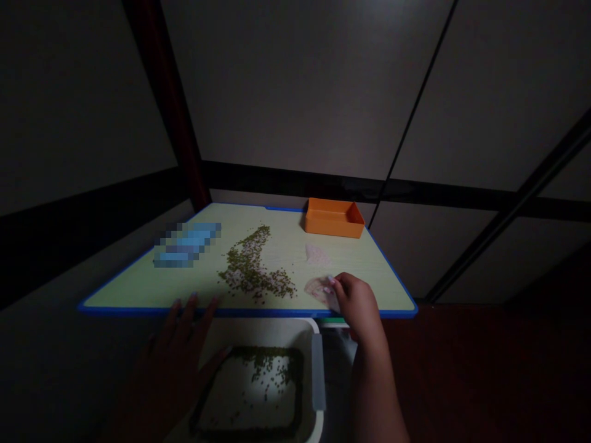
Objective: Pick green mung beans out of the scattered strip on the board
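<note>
**Q:** What big things were seen?
**A:** A wide table [249, 312] w/ a blue edge was seen. A white tub [315, 325] was set by its near edge, & green beans [252, 363] were lying in the tub.

**Q:** What was put on the table?
**A:** An orange tray [335, 218] was sitting at the far edge. A blue thing [187, 245] was left on the L side, too blurred to be told. A long heap of green beans [249, 267] was spread in the middle. A pale thin scrap [317, 255] was lying near the tray.

**Q:** & the hands?
**A:** The L hand [173, 369] was held open by the tub, & the L fingers [191, 301] were spread, w/ tips resting on the near edge. The R hand [357, 304] was kept on the R side of the table. The R fingers [331, 283] were pinched shut on a 2nd pale scrap [318, 290], & that scrap was held on the table top, close to the near edge, just R of the bean heap.
</note>
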